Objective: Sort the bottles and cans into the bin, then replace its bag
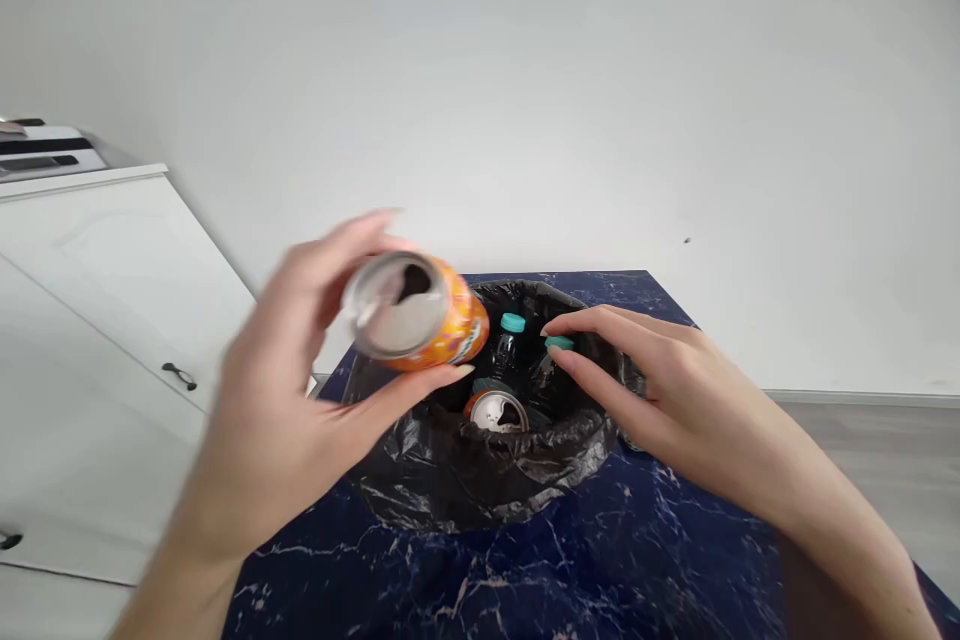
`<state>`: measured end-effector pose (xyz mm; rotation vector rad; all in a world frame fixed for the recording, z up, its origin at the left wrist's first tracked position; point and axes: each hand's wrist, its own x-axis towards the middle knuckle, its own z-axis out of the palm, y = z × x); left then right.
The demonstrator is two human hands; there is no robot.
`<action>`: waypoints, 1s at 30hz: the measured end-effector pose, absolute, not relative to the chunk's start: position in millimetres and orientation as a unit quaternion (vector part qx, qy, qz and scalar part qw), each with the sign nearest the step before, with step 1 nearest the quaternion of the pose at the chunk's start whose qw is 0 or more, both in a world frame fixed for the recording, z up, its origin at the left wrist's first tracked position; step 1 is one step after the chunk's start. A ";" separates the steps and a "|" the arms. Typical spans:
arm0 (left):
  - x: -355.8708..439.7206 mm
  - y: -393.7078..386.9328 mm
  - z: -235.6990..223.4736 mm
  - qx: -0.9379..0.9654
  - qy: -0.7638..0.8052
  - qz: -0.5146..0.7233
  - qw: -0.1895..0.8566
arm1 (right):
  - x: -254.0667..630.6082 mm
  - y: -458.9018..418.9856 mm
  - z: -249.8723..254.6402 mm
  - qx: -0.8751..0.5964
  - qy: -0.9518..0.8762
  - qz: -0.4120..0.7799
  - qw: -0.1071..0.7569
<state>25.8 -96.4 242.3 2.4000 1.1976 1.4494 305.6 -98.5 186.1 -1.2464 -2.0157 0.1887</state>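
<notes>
A: Left hand [277, 405]?

B: Thumb and curled fingers pinching an orange-printed metal can with a silver top [427, 317]. Can is tilted, drinking hole towards the viewer, raised over the left side of a round bin lined with black plastic [480, 480]. Some motion blur.

A: Right hand [664, 385]?

B: Reaching into the bin from the right. Thumb and forefinger tips either side of a teal screw cap [559, 343] on a clear bottle [545, 378]; cannot tell whether they press on it.

A: Other contents?

B: Second silver-topped can [496, 412], its hole showing, near the front. Behind it, another teal-capped clear bottle [506, 352], cap up.

A: Surroundings?

B: Bin on a dark blue, white-veined tabletop [517, 580]. White cabinet with dark handles [97, 340] at left; pale wall [480, 100] behind.
</notes>
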 end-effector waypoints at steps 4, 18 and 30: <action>54.3 -73.8 241.4 0.881 0.378 0.284 -0.001 | 312.2 -97.7 188.9 -0.490 -0.779 0.076 0.383; 55.6 -65.3 235.3 0.770 0.466 0.434 0.044 | 323.3 -79.1 186.4 -0.550 -0.708 0.084 0.435; 0.3 -30.1 208.9 0.690 0.628 0.323 0.163 | 351.6 -30.9 143.6 -0.600 -0.633 0.229 0.431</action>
